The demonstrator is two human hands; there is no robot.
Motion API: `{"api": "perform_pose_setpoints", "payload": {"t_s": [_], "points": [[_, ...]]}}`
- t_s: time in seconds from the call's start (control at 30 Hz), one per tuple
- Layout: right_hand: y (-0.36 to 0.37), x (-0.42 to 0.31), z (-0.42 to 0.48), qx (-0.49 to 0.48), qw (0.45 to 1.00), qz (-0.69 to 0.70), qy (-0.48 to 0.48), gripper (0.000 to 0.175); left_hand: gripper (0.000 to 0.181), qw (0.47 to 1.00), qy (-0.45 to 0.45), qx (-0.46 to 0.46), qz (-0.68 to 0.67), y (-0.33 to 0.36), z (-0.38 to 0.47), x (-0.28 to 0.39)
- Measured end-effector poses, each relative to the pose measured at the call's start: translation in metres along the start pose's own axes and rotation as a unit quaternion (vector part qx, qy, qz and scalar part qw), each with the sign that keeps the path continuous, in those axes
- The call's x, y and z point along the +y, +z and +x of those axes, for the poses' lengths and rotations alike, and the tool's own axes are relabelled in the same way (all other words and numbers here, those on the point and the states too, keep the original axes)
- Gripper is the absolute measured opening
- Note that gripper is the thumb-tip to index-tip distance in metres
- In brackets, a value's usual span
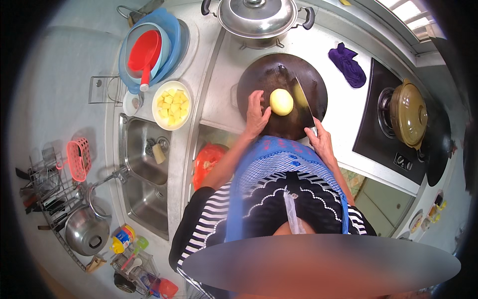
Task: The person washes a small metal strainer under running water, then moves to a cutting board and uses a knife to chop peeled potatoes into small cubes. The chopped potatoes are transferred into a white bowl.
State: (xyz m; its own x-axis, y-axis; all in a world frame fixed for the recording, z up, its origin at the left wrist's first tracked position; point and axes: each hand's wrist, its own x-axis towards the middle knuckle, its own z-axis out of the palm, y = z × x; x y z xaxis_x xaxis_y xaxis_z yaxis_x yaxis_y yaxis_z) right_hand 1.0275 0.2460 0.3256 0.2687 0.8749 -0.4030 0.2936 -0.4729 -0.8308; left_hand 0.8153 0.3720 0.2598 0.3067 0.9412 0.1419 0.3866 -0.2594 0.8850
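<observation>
A peeled, pale yellow potato rests on a round dark chopping board. Beside it on the left is my left hand, fingers apart and curved, the thumb close to the potato's edge; whether it touches is hard to tell. My right hand grips the handle of a cleaver. Its broad blade stands on edge just right of the potato and mirrors its yellow. To the left, a white bowl holds several yellow potato cubes.
A lidded steel pot stands behind the board. Rightward lie a purple cloth and a gas stove bearing a lidded brown casserole. Leftward are blue basins, a red ladle and a double steel sink.
</observation>
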Motion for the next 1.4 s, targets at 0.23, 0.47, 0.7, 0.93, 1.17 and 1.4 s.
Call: {"api": "perform_pose_setpoints", "payload": {"t_s": [0.23,0.47,0.7,0.93,1.17,1.4], "points": [[0.003,-0.012,-0.003,0.026,0.998,-0.051,-0.024,0.050,0.071,0.964,-0.190,-0.026,-0.183,0.028,0.007,0.016],[0.006,-0.020,-0.007,0.033,0.997,-0.066,-0.024,0.050,0.065,0.983,-0.165,-0.041,-0.071,0.026,0.007,0.017],[-0.001,-0.046,-0.018,-0.002,0.995,-0.098,-0.025,0.048,0.059,0.974,-0.191,-0.035,-0.119,0.023,0.015,0.026],[0.000,-0.062,-0.021,-0.030,0.995,-0.093,-0.014,0.043,0.054,0.962,-0.212,-0.018,-0.172,0.031,0.014,0.025],[0.013,-0.050,-0.016,0.016,0.988,-0.134,-0.077,0.044,0.054,0.948,-0.235,-0.013,-0.214,0.033,0.015,0.021],[0.013,-0.039,-0.006,0.005,0.986,-0.138,-0.096,0.034,0.053,0.951,-0.244,-0.018,-0.191,0.032,0.016,0.025]]}}
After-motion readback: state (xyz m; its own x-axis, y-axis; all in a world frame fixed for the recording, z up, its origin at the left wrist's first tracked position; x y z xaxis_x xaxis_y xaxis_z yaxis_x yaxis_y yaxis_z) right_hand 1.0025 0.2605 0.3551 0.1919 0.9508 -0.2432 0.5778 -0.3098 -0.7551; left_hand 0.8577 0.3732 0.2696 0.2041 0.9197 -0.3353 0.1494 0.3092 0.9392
